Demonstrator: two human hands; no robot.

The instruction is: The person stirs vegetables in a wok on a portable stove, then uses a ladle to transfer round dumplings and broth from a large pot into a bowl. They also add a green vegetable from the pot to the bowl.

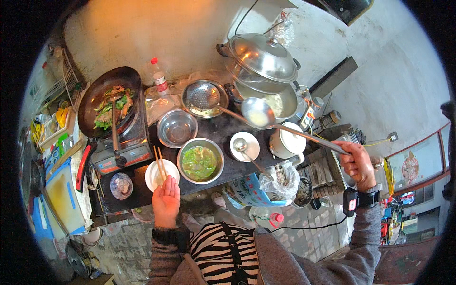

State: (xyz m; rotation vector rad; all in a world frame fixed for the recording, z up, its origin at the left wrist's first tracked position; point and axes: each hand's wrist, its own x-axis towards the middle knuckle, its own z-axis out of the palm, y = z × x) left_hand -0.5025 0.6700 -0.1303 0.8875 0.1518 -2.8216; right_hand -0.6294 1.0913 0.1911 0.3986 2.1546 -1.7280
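Observation:
My right hand (356, 162) grips the handle end of a long metal ladle (306, 134). Its scoop hangs at the near edge of a steaming metal pot (290, 107), with something pale inside the scoop. My left hand (166, 201) is palm up, fingers extended, at the near rim of a white bowl (151, 176). A pair of chopsticks (160, 162) lies across that bowl, close to my fingertips; I see no grip on them. Beside it stands a metal bowl of soup with green leaves (199, 164). A white bowl (254, 144) with a metal spoon (240, 145) is farther right.
A perforated skimmer (203, 94) rests over a metal bowl at the back. On the left, a wok (87, 107) of cooked greens sits on a cooktop (133, 156). A lidded steamer (263, 57) rises behind the pot. A white enamel mug (285, 142) and plastic bag (281, 178) are at right.

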